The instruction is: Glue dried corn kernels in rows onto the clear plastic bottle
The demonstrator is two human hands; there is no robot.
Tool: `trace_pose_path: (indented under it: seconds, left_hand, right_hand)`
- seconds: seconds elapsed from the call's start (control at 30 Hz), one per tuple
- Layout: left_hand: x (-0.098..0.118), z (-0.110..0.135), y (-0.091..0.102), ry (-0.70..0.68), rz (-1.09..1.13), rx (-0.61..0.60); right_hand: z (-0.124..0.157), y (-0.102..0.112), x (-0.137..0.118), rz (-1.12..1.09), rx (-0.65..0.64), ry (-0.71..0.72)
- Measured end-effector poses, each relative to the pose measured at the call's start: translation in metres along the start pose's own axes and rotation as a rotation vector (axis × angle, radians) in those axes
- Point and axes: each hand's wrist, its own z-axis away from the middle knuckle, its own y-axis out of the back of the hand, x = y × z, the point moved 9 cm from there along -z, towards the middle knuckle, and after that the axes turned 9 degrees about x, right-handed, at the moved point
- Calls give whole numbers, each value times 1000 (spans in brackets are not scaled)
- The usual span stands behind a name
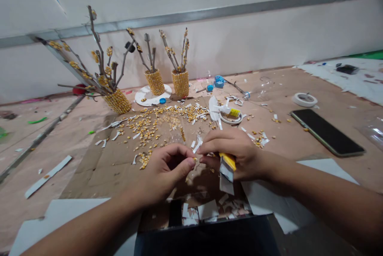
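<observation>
My left hand (167, 170) is closed in a pinch, with a small yellow corn kernel (194, 159) between thumb and forefinger. Close beside it, my right hand (230, 150) is curled around a yellow object with a pale flat end (228, 163); its kind is not clear. The right fingertips come together near the left ones, and whether they also pinch something is hidden. Just beyond the fingers lie thin white strips (197, 144). Loose corn kernels (146, 128) are scattered over the brown cardboard (89, 176) in front of both hands.
Kernel-covered pots with twigs (117, 101) stand toward the wall, one on a white disc (140, 98). A glue bottle (230, 111) lies by white tape rolls (304, 99). A phone (327, 132) rests at right. Clear plastic pieces (263, 90) lie behind.
</observation>
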Motion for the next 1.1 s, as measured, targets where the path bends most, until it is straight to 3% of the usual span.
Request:
trace_pose_path:
  seconds: [0.2,0.27,0.33,0.4,0.47,0.53,0.63,0.73,0.8,0.93,1.1]
  left_hand:
    - [-6,2,-6,93,24,-55]
    - [-3,4,-7,41,-48,-53]
    - [7,6,-4,-106,-166,-24]
    - [26,8,9,-357,-231,115]
    - [45,14,35,-624,-204,370]
    - [51,16,64,-739,-175,590]
    - [35,-16,76,-565,-315,501]
    - [13,-41,73,-344,-304,276]
    - [2,-47,69,-230,-253,196]
    - [-8,-46,64,-66,-25,204]
    - [-7,-36,54,-21,130,189]
  right_hand:
    - [5,-8,-9,-31,22,83]
    - [6,-7,-9,-38,31,73]
    - [5,-7,-7,-61,31,36]
    - [3,-5,-2,-77,27,-19]
    - [1,-1,6,-87,35,-71]
    - [0,3,19,-82,53,-144]
    - [4,3,43,-27,24,-282]
    - [10,-4,60,52,-63,-370]
    - [12,-9,65,92,-103,-404]
    - [15,-15,67,68,-131,-482]
    - [17,-24,55,-145,-157,-566]
